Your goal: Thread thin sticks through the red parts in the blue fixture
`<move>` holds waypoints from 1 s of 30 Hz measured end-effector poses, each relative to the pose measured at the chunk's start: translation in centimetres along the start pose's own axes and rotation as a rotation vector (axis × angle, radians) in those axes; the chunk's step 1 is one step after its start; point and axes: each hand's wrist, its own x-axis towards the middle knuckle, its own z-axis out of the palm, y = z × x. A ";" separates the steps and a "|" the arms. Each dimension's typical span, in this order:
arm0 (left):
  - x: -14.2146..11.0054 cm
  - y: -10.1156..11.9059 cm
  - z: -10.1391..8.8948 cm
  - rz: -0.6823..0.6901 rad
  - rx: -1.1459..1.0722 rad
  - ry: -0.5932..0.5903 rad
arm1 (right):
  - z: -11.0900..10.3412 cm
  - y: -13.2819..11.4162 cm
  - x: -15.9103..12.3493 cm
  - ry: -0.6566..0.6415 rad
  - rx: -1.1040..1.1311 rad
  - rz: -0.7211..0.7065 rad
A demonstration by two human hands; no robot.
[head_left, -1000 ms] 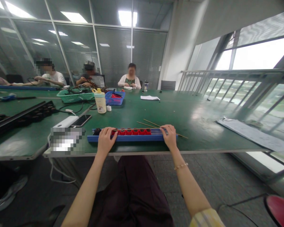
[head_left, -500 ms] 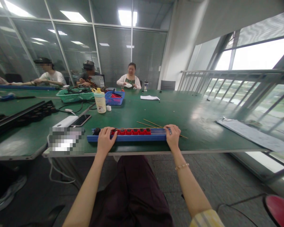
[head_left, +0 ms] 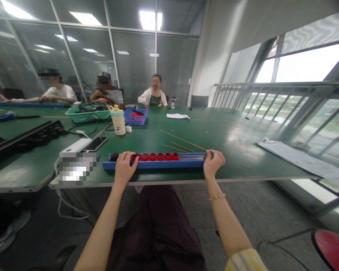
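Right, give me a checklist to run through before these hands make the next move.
1. Left hand on the blue rail: ok.
2. Right hand holding the long thin rod: ok.
3. Long thin rod parallel to the rail: not ok, it slants away behind.
4. Red parts in a row: ok.
5. Red parts fully seated: cannot tell.
6. Phone clear of the rail: ok.

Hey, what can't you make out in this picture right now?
All in the head view:
Blue rail, left part: partly hidden by the left hand.
Long thin rod, near end: hidden by the right hand.
Papers at right: any writing too small and blurred.
Red thing, lower right: cut off by the picture's edge.
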 end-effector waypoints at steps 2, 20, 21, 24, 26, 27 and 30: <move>0.0 0.0 0.0 -0.001 0.003 -0.001 | 0.1 0.3 0.0 0.006 -0.011 0.035; 0.1 -0.1 0.1 -0.017 0.009 -0.019 | -0.6 7.8 2.7 -0.217 -0.059 0.081; 0.1 -0.1 0.1 -0.016 0.010 -0.017 | -0.5 7.8 2.7 -0.233 -0.049 0.102; 0.1 -0.1 0.1 -0.006 0.019 -0.005 | -0.6 8.0 2.8 -0.269 -0.032 0.173; 0.1 -0.1 0.1 0.002 0.024 -0.001 | -0.6 8.1 2.8 -0.278 -0.045 0.214; 0.1 -0.1 0.1 0.007 0.025 0.000 | -0.7 8.1 2.8 -0.278 -0.061 0.232; 0.2 -0.1 0.1 0.015 0.028 0.000 | -0.7 8.0 2.8 -0.290 -0.127 0.271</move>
